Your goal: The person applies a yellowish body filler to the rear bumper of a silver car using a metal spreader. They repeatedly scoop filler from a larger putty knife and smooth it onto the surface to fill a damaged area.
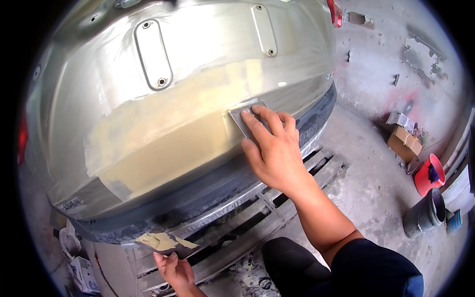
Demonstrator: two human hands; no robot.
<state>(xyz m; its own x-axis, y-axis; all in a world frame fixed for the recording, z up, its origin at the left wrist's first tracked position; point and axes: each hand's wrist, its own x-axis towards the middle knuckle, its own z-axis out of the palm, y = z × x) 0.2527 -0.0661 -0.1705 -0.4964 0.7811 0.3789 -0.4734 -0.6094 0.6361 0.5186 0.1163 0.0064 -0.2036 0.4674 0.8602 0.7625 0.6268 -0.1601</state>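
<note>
My right hand (279, 148) is closed on a flat grey spreader (238, 118), pressing its edge against the car's silver rear panel (198, 29). The spreader touches the right end of a wide pale-yellow filler patch (163, 143) that runs along the panel's lower part. Low in front, my left hand (174, 270) grips the near edge of a dark flat plate (179, 251) between thumb and fingers. A smear of yellow filler (159, 241) lies on that plate, just below the dark bumper (198, 190).
Beneath the bumper lies a slatted pallet (217, 252). To the right stand a cardboard box (404, 143), a red bucket (429, 174), a dark bucket (424, 214) and a blue container (454, 221) near the stained wall (396, 54). Another box (84, 274) sits at lower left.
</note>
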